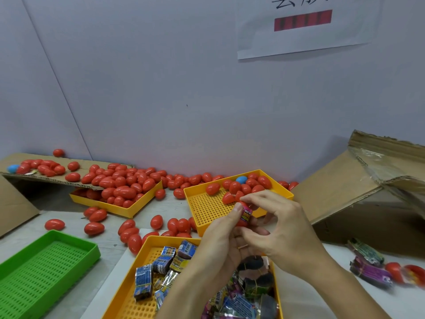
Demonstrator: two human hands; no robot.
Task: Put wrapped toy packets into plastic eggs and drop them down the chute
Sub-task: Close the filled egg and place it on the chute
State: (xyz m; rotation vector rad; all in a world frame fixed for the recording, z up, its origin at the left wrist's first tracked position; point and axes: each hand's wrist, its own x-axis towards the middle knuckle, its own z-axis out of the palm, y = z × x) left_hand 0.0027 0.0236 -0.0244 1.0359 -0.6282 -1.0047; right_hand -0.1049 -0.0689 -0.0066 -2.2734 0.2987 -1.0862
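Your left hand (220,236) and right hand (282,229) meet above the counter (76,224), just in front of the far yellow tray (207,210); between them you hold a red egg (244,209) with a pink wrapped packet (246,215) sitting at its mouth; your left thumb and fingers curl round the egg and packet from the left, while your right fingertips pinch at it from above and the right, the other right fingers arched loosely; how far the packet sits inside the egg I cannot tell, since your fingers cover it. The far yellow tray holds a cluster of red eggs and one blue egg (241,179) at its back end; the near yellow tray (128,293) beneath your wrists holds more wrapped packets, blue and purple ones among them; a green tray (46,261) lies at your left. Loose red eggs (94,227) are scattered over the counter, and many more fill the left yellow tray (119,211) under a cardboard ramp (69,180); an open cardboard box (358,192) stands at your right.
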